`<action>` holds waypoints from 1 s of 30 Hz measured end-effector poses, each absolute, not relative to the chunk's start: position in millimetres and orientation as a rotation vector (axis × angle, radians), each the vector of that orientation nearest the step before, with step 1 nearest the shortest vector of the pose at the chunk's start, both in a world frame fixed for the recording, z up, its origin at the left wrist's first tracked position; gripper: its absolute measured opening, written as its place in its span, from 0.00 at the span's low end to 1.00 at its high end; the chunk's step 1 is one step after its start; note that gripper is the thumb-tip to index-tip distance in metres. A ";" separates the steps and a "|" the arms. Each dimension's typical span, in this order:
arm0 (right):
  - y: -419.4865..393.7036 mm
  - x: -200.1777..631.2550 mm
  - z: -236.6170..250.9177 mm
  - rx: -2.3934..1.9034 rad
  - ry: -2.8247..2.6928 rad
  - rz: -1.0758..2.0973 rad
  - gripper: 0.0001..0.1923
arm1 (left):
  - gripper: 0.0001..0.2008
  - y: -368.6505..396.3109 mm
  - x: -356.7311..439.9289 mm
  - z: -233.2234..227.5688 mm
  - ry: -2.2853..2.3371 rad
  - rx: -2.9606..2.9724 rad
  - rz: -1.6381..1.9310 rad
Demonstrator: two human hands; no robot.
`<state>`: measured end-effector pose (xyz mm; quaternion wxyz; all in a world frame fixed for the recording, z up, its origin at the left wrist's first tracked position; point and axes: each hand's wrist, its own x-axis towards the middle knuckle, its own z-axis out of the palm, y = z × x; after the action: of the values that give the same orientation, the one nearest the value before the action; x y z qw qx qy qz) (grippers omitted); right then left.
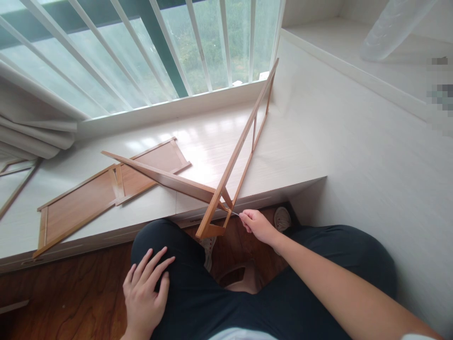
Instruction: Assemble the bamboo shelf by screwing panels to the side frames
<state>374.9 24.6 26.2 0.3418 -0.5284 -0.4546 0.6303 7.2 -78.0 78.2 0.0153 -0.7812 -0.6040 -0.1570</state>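
Nearest the camera are the person's dark trousers [283, 293], both knees bent. The left hand [145, 288] lies flat on the left thigh, fingers spread, holding nothing. The right hand [256, 225] reaches forward with its fingers pinched shut on a thin metal tool [234, 213], too small to identify, whose tip meets the lower corner joint of a wooden frame [233, 163]. That frame, a light bamboo-coloured ladder of two long rails and short crosspieces, stands tilted on the pale bench [290, 156], its near end jutting over the front edge and its far end leaning towards the white side wall [354, 156]. One flat wooden slat [159, 175] joins the frame at that same corner and runs left, raised above the bench. Behind it one wooden panel [106, 189] with a raised border lies flat on the bench. At the far left edge part of another wooden frame [14, 182] shows, mostly cut off. No writing or labels can be read on anything; a few blurred patches sit at the right edge. The bench is a whitish wood-grain window seat below a window with white bars [198, 47], a grey curtain [31, 123] gathered at left. The floor [71, 288] is dark reddish wood, and one pale shoe [282, 218] shows by the right hand.
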 end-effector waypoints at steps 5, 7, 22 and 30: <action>23.5 378.7 32.5 -1.437 -1.280 1.519 0.22 | 0.16 -78.2 7.8 78.7 -1.873 -2.434 -0.489; 23.7 379.1 35.2 -1.443 -1.280 1.502 0.21 | 0.16 -78.2 8.0 78.5 -1.870 -2.435 -0.491; 26.4 375.8 34.1 -1.282 -1.015 1.878 0.23 | 0.16 -77.2 7.0 77.0 -1.837 -2.428 -0.508; 24.7 374.6 25.8 -1.376 -1.217 1.609 0.23 | 0.16 -77.5 6.1 77.4 -1.812 -2.435 -0.489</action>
<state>374.6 24.7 25.8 0.3427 -0.5293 -0.4681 0.6191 6.1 -77.5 77.4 0.0335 -0.7916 -0.5891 -0.1588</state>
